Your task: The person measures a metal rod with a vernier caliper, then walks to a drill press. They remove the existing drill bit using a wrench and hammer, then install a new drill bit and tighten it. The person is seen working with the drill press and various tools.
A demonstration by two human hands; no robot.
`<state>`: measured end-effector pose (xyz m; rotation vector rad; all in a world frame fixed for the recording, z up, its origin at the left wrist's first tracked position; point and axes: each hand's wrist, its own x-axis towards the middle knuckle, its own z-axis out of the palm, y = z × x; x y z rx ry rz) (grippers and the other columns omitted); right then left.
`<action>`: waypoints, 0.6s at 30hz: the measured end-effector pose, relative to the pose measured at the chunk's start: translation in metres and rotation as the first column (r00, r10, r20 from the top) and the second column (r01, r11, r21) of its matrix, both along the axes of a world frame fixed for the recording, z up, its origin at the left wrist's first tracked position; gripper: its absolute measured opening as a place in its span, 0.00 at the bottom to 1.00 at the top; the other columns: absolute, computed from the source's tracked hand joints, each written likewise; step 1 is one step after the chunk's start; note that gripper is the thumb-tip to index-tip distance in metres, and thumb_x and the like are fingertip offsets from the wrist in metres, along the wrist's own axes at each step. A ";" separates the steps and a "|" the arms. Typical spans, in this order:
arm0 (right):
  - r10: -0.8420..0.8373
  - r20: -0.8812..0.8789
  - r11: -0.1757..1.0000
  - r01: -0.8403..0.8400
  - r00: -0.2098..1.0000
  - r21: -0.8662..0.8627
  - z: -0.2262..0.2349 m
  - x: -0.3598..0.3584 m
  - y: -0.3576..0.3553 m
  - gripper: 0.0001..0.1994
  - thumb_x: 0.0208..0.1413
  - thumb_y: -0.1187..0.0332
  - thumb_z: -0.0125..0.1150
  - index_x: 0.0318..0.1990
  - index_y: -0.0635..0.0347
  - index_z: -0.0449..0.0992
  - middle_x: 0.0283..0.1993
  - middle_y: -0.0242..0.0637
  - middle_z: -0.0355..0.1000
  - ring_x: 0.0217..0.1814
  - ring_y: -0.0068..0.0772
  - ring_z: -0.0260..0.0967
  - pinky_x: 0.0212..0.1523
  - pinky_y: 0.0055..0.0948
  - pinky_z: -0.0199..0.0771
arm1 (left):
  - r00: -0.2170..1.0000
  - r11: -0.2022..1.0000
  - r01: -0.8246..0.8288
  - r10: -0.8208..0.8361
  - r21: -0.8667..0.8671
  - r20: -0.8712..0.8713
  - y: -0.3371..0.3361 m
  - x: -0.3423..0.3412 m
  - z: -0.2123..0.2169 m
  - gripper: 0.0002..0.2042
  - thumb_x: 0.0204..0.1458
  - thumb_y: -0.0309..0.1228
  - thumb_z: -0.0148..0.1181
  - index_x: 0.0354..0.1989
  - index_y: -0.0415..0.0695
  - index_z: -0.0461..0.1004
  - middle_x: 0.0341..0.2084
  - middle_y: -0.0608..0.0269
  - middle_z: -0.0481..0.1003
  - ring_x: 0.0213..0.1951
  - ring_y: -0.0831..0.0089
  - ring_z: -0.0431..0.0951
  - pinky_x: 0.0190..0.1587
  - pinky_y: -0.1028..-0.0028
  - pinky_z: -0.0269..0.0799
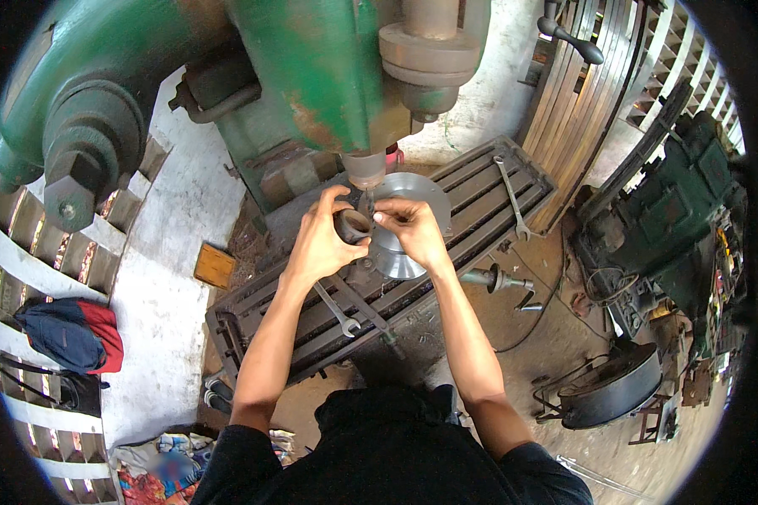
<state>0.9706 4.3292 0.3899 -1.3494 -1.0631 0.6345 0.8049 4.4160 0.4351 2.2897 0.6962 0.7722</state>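
Observation:
Below the spindle nose (365, 171) of a green milling machine (312, 76), both my hands are raised close together. My left hand (313, 244) is curled around a dark, hollow round metal piece (353, 225), its opening facing up. The fingers of my right hand (414, 229) are pinched together beside a slim metal tool (368, 200) under the spindle; what lies between the fingertips is too small to make out. Behind and below my right hand, a shiny round metal disc (434, 200) with a stepped edge rests on the slotted machine table (472, 181).
One open-end wrench (511, 195) lies at the table's far right, another wrench (338, 311) nearer me. A crank handle (514, 286) juts from the table's front side. At right stand a dark green machine (665, 210) and a black drum-shaped object (611, 391). A bag (72, 334) hangs at left.

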 end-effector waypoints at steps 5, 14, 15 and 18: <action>-0.018 0.007 1.000 0.018 1.000 0.001 -0.002 0.000 0.000 0.09 0.55 0.72 0.65 0.43 0.65 0.81 0.38 0.39 0.81 0.37 0.21 0.73 0.40 0.26 0.73 | 0.997 0.998 0.058 -0.056 0.038 -0.047 0.000 0.010 0.013 0.36 0.31 0.28 0.76 0.52 0.37 0.62 0.41 0.45 0.79 0.46 0.50 0.79 0.51 0.61 0.73; -0.004 -0.011 0.996 0.005 1.000 0.090 -0.008 0.003 0.006 0.09 0.53 0.74 0.67 0.41 0.65 0.82 0.42 0.38 0.78 0.41 0.28 0.75 0.43 0.28 0.75 | 0.997 0.998 0.063 -0.064 -0.025 -0.033 0.004 0.018 0.011 0.32 0.30 0.30 0.78 0.45 0.36 0.65 0.40 0.44 0.79 0.45 0.54 0.80 0.50 0.63 0.73; 0.003 -0.014 0.994 -0.001 1.000 0.105 -0.009 0.004 0.006 0.09 0.52 0.74 0.67 0.41 0.65 0.82 0.43 0.38 0.77 0.43 0.29 0.75 0.44 0.28 0.75 | 0.998 0.997 0.062 -0.063 -0.034 -0.024 0.004 0.018 0.010 0.32 0.30 0.30 0.78 0.45 0.36 0.65 0.39 0.44 0.79 0.45 0.54 0.80 0.50 0.63 0.73; 0.026 -0.033 0.994 -0.022 0.999 0.109 -0.008 0.006 0.005 0.09 0.52 0.74 0.67 0.40 0.65 0.82 0.47 0.38 0.75 0.45 0.31 0.74 0.46 0.29 0.75 | 0.998 0.997 0.061 -0.060 -0.056 0.012 0.004 0.020 0.005 0.33 0.30 0.31 0.79 0.44 0.36 0.65 0.39 0.45 0.79 0.44 0.56 0.81 0.49 0.63 0.74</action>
